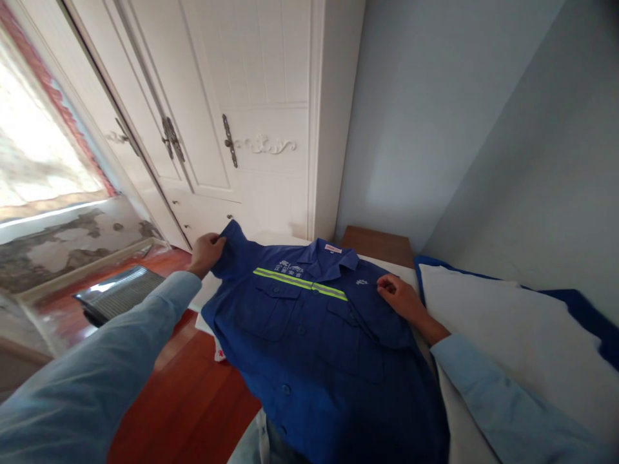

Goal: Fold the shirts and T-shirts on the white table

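A dark blue short-sleeved work shirt (300,348) lies front side up across a pale surface, its collar at the far end. A yellow-green and silver stripe crosses the chest, with white lettering above it. My left hand (207,252) pinches the end of the sleeve on the left and holds it out to the side. On the other side, the sleeve is folded in over the chest. My right hand (400,298) has its fingers curled together at the shirt's shoulder there, apparently gripping the cloth; the fingertips are partly hidden.
White wardrobe doors (261,77) with dark metal handles rise behind the shirt. A brown wooden stand (377,241) sits in the corner by the grey wall. White bedding (503,322) with blue edges lies at right. A dark ribbed object (120,293) rests on the reddish floor (193,406) at left.
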The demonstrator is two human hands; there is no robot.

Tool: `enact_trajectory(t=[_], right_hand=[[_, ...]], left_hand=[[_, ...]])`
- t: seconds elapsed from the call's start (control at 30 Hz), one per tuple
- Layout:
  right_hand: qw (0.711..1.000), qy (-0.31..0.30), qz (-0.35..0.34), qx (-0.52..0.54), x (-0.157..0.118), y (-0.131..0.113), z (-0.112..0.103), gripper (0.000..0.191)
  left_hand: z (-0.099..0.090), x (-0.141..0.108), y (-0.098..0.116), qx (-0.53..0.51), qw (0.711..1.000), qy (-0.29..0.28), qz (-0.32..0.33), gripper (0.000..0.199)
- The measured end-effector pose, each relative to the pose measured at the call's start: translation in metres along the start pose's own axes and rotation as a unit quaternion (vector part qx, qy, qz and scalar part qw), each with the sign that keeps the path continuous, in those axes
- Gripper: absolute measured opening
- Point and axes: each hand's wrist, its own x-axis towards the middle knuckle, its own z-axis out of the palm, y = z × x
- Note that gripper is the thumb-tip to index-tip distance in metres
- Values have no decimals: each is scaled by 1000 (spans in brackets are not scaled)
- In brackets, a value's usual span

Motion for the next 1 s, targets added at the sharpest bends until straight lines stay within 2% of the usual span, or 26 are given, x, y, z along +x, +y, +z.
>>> enact_trajectory(t=[0.07, 0.1, 0.13, 0.2, 0.23, 0.33, 0.4, 0.5, 0.6, 0.67, 0.73, 0.83, 0.9, 0.97, 1.0], right_hand=[[1000, -3, -4, -4, 1, 2, 0, 18], [1000, -5, -7, -6, 1, 4, 0, 18], [1000, -6, -11, -7, 2, 5, 0, 17], [1000, -5, -20, -9, 2, 6, 0, 17], [1000, -4, -23, -11, 2, 7, 0, 17], [999, -3, -28, -15, 2, 7, 0, 17], [999, -2, -30, -16, 1, 8, 0, 17], [999, -2, -31, -12, 1, 9, 1, 18], [999, -1, -30, -11, 2, 10, 2, 18], [999, 2, -33, -12, 2, 11, 2, 16], [999, 5, -39, -12, 2, 11, 2, 14], [999, 4, -51, -4, 2, 12, 2, 12], [998, 7, -57, 2, 2, 12, 2, 11], [998, 11, -62, 3, 2, 13, 2, 10], [998, 11, -64, 2, 2, 14, 2, 10]], left_hand=[[-7, -20, 21, -23, 993, 15, 117, 37], [-10, -33, 30, -28, 982, -24, 184, 39], [-13, -45, 36, -29, 963, -104, 246, 42], [-15, -64, 42, -50, 929, -203, 305, 49], [-15, -70, 42, -62, 921, -223, 313, 53], [-8, -72, 30, -62, 927, -205, 308, 62], [3, -70, 17, -4, 920, -213, 330, 67], [26, -73, -1, 103, 892, -256, 359, 76], [43, -82, -12, 152, 888, -282, 330, 79], [47, -84, -12, 165, 891, -287, 312, 77], [45, -83, -3, 176, 889, -299, 298, 73], [34, -94, 28, 201, 898, -301, 252, 61], [21, -125, 55, 166, 929, -240, 226, 50], [4, -177, 79, 2, 957, -154, 246, 51], [-6, -208, 88, -97, 952, -142, 252, 51]])
